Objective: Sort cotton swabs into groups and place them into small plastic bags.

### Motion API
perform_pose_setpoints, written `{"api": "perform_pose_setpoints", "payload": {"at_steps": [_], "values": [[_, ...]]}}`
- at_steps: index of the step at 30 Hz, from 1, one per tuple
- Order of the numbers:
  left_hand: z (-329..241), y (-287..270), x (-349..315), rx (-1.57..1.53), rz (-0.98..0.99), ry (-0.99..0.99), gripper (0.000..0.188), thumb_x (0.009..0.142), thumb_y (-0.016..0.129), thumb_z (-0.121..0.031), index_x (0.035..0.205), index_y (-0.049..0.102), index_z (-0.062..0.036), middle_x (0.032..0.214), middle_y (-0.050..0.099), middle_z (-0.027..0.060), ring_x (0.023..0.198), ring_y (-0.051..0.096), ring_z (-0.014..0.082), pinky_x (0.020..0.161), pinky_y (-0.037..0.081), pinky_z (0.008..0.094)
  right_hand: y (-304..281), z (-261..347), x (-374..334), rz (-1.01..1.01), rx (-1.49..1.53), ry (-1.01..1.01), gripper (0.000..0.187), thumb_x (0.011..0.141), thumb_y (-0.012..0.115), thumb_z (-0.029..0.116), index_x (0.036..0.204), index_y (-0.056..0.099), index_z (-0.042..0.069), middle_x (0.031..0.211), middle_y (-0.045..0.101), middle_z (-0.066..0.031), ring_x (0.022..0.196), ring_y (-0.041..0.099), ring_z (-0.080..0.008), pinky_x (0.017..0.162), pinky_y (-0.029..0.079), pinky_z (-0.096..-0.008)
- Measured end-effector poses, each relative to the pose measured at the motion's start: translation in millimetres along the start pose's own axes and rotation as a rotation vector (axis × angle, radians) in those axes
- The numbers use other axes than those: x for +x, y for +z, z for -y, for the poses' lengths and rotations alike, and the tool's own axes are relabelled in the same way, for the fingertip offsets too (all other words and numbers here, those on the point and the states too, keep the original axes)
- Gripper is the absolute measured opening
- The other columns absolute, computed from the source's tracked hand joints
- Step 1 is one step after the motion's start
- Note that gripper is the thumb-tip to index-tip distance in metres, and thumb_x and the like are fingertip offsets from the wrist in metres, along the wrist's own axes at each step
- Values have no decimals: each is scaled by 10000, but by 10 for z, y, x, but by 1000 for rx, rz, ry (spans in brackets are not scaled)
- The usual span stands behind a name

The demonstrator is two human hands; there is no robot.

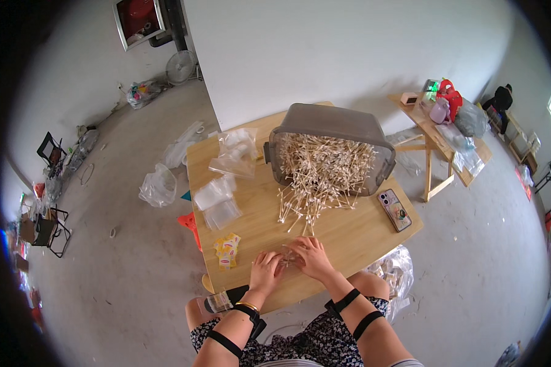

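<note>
Near the table's front edge, my left hand (267, 271) and my right hand (313, 257) face each other with fingers curled in. Between their fingertips is a small bunch of cotton swabs (289, 257), partly hidden by the fingers. Beyond them, a grey plastic bin (330, 116) lies on its side, its opening toward me. A large heap of cotton swabs (324, 162) spills from it onto the wooden table (257, 211). Yellow and white printed labels (227, 249) lie left of my left hand.
Clear plastic bags (219, 202) are stacked at the table's left, with more bags (236, 150) behind. A phone (395, 210) lies at the right. A filled clear bag (395, 269) stands below the right edge. A second table (431, 137) holds bags and a red item.
</note>
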State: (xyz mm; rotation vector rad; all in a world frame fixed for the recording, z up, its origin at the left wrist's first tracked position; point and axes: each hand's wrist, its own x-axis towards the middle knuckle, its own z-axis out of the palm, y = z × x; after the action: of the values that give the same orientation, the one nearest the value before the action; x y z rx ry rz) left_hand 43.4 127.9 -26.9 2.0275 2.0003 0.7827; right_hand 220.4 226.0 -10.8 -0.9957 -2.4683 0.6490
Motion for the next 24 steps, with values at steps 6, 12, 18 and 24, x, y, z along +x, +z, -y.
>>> {"api": "perform_pose_setpoints", "payload": {"at_steps": [6,12,18,24], "values": [[25,-4,-35,42,-111,24,234,805,684,-139,1037,714,-141,1013,667,-18,1000,613,224,838,496,413,71,-94,-33,-58,36,-24,359,760,707,118,1117,686,148,1200,566,-53,1159,491,-308,997,407,-432],[51,-50,-133,32,-129,38,282,787,687,-110,1066,713,-144,1055,675,-21,995,614,226,836,507,397,-36,-249,-157,-172,47,16,205,755,721,88,955,690,119,1028,604,-50,1029,538,-301,896,440,-419],[79,-52,-176,28,-140,64,298,781,691,-94,1074,713,-142,1078,676,-11,1005,614,235,877,513,386,-43,-331,-112,-258,27,86,130,765,707,80,884,679,125,961,607,-56,971,547,-300,855,444,-414],[98,-44,-275,-104,-95,56,302,800,703,-108,1100,695,-139,1087,656,9,1025,604,253,946,492,423,227,-56,151,-194,67,24,127,776,696,81,891,675,131,955,609,-57,975,549,-295,855,435,-418]]}}
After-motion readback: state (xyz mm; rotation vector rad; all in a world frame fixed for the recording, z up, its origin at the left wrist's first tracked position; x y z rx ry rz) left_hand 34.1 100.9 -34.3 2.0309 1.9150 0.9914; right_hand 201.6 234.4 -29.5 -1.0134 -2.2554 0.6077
